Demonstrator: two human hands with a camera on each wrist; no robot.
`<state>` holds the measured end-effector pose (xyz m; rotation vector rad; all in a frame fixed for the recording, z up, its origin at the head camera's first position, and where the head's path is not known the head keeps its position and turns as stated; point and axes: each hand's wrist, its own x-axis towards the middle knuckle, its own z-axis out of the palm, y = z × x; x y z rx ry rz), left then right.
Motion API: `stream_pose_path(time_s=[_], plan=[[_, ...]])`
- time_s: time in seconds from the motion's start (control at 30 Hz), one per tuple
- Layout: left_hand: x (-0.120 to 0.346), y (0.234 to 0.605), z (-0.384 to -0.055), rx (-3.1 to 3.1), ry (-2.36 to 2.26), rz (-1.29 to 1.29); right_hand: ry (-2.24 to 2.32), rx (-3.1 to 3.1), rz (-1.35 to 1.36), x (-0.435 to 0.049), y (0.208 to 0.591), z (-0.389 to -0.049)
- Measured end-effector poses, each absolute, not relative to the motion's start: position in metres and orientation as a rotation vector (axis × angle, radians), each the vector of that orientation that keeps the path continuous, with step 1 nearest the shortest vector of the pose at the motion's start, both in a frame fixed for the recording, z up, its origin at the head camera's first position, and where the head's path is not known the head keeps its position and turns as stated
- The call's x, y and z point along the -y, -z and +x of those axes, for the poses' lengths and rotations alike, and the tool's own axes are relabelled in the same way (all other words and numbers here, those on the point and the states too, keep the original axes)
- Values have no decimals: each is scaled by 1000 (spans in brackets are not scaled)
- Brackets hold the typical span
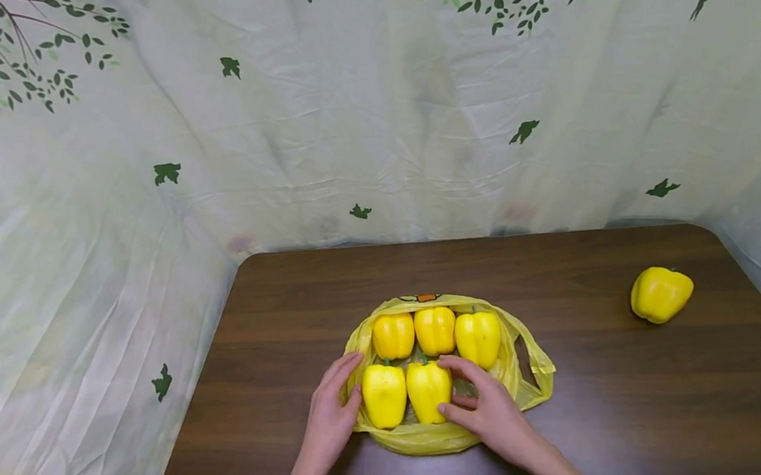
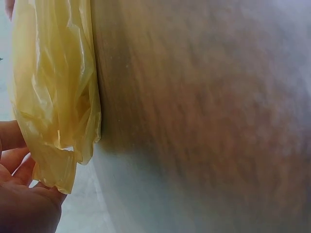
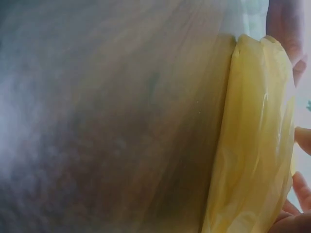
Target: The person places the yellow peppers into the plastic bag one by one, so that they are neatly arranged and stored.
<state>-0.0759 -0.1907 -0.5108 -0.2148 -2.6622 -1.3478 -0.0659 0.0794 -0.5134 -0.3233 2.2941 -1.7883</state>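
A yellow plastic bag [image 1: 432, 438] lies on the table with its mouth spread wide. Three yellow bell peppers form the back row inside it; two more stand in front. My right hand [image 1: 486, 405] pinches the front-right bell pepper [image 1: 428, 392], fingertips near its top and thumb near its base. At the bag's left rim is my left hand [image 1: 327, 408], its fingers loosely bent against the plastic and its thumb beside the front-left bell pepper [image 1: 385, 397]. The left wrist view shows a bag handle [image 2: 58, 170] hanging over that hand.
Another yellow bell pepper [image 1: 661, 294] lies on its side at the right of the brown wooden table [image 1: 277, 299]. A bag handle loop [image 1: 543, 370] sticks out to the right. A pale leaf-printed curtain [image 1: 378, 132] hangs behind the table.
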Motion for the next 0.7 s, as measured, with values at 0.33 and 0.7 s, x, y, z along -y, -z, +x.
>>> stream_pose_path(time_s=[0.33, 0.7], plan=[[191, 512, -75, 2658, 1343, -227, 1738, -2325, -346, -81, 510, -64], [192, 511, -76, 2663, 1336, -238, 1730, -2362, -312, -84, 507, -61]])
